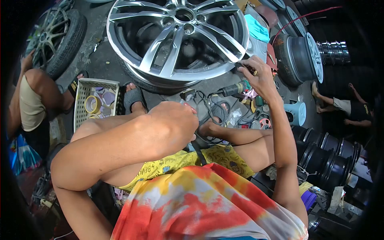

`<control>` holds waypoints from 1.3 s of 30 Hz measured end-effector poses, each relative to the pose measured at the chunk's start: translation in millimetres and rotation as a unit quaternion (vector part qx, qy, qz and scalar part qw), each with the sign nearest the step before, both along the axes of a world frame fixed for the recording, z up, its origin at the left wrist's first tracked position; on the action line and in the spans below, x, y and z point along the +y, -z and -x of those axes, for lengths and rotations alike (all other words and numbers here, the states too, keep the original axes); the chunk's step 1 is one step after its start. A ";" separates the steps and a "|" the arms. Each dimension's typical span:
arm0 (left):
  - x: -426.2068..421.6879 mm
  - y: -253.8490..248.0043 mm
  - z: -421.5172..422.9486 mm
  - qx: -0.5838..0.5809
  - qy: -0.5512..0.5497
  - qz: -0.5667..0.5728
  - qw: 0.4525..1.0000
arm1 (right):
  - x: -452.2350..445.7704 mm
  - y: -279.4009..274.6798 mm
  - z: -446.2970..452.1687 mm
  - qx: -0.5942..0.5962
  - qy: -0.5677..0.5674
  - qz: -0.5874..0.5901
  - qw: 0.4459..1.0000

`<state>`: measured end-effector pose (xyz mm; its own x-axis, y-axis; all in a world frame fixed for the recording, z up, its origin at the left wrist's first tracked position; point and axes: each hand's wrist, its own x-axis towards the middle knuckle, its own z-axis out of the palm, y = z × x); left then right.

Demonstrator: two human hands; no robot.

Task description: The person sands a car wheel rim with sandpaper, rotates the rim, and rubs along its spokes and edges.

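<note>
A silver multi-spoke wheel rim (172, 68) lies at the top centre, on top of a tyre. My right hand (258, 74) is at the rim's lower right edge, its fingers pinched around a small dark piece (239, 65) that touches or nearly touches the edge. My left hand (174, 122) is closed in front of my lap, below the wheel. A small bit of red shows at its knuckles, and a black strap (199, 152) hangs just beneath it. What this hand holds, if anything, is hidden.
A basket (85, 100) with tape rolls stands left. A green power tool (234, 89) and tangled cable (206, 106) lie between my feet. A light blue bucket (297, 113) and black rims (324, 156) are right. One person sits far left; another is far right.
</note>
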<state>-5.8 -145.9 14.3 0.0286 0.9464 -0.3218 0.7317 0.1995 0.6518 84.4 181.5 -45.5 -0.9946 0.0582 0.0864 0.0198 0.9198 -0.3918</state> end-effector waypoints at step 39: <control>-20.3 -6.4 -12.2 0.112 -0.036 -0.185 0.976 | 24.5 -39.0 40.4 -0.080 -0.130 -0.069 0.986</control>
<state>6.3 -166.3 20.6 -0.0741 0.9959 0.0509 0.8564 0.0374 0.5150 44.1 206.0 -6.5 -0.9757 -0.2027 -0.0832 -0.1732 0.9462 -0.2735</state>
